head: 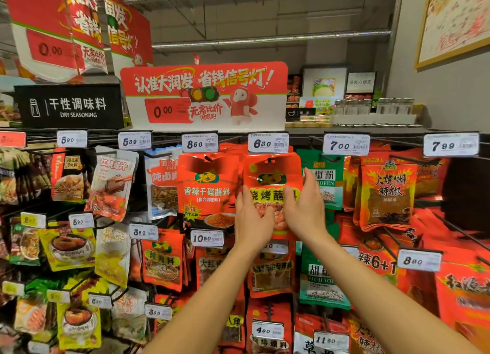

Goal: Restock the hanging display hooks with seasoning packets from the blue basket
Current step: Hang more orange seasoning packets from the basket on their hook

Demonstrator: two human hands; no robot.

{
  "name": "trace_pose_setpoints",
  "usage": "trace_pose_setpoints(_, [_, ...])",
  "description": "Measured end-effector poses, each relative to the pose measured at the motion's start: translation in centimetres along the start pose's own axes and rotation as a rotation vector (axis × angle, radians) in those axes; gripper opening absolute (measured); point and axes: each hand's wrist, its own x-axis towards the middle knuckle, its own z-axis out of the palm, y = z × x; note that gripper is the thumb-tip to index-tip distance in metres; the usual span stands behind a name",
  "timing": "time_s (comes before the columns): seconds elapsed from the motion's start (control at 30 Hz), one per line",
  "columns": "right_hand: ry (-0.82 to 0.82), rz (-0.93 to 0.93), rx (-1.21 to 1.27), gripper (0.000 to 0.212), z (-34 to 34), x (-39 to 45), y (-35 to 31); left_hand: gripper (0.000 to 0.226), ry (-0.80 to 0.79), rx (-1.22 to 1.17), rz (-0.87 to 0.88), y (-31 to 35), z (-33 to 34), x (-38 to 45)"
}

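Both my hands are raised to one red seasoning packet (pixel 270 184) hanging on a hook under the 6.80 price tag (pixel 268 142). My left hand (pixel 252 221) lies flat against the packet's lower left, fingers straight, the grip wide. My right hand (pixel 305 207) cups the packet's right edge, thumb across the front and fingers reaching up behind, so this grip holds the packet loosely. Just left hangs a similar red packet (pixel 206 189) under the 8.50 tag (pixel 200 142). To the right hangs a green pepper packet (pixel 327 181). Above sits a red and white promotional sign (pixel 204 96), with a black dry seasoning sign (pixel 70 107) to its left.
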Motion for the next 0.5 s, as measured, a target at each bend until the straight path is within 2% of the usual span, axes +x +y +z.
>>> trace_pose_setpoints(0.13, [-0.017, 0.132, -0.08, 0.028, 1.0, 2.4, 0.9, 0.075, 0.072, -0.065, -0.067, 0.7, 0.6, 2.1])
trace_pose_setpoints(0.3, [-0.143, 0.233, -0.179, 0.033, 2.4, 5.3, 2.1, 0.055, 0.128, -0.03, -0.212, 0.6, 1.3, 5.1])
trace_pose_setpoints(0.5, [-0.209, 0.32, -0.217, 0.034, 3.2, 8.2, 2.6, 0.053, 0.111, -0.049, -0.299, 0.7, 2.3, 7.3])
